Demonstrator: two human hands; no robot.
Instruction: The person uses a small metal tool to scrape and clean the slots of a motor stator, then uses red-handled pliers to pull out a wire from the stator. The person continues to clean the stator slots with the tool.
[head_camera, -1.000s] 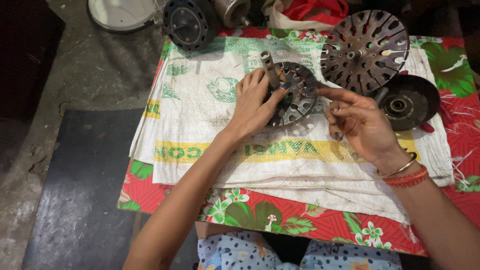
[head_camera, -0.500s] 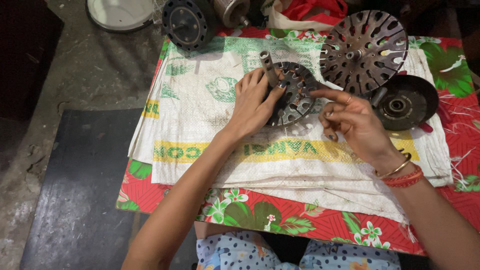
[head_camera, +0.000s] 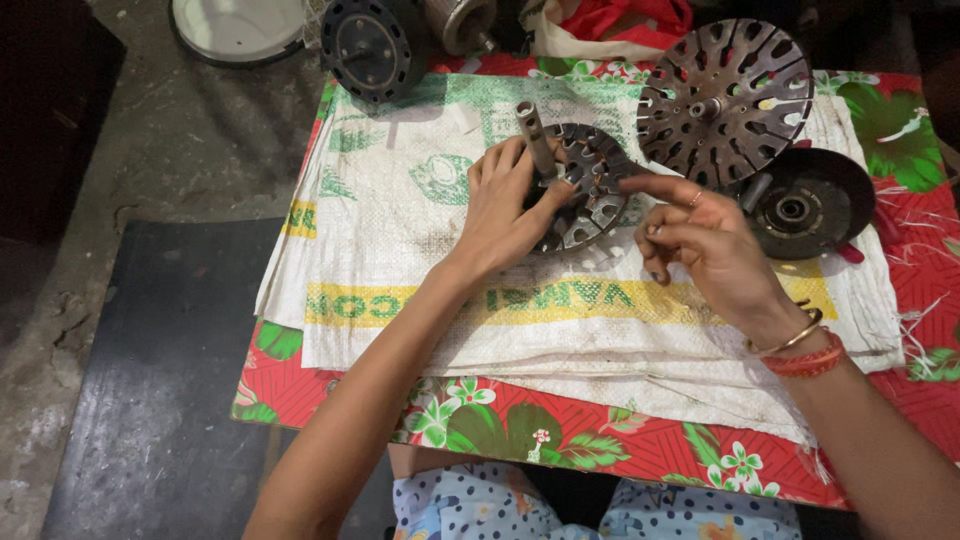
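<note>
On the woven white sack (head_camera: 420, 300), left hand (head_camera: 505, 210) is gripping the slotted grey metal stator disc (head_camera: 590, 185), right hand (head_camera: 705, 245) half-curled, holding nothing, index fingertip now moving onto its rim

Right hand (head_camera: 705, 245) drawn slightly back from slotted metal disc (head_camera: 585, 185), forefinger now stretched toward its rim

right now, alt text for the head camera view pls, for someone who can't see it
A person's left hand grips a slotted round metal core with a shaft, lying on a white woven sack, while the right hand points a finger at its rim. A larger slotted metal disc and a dark round cover lie beside it on a red floral cloth.
</note>
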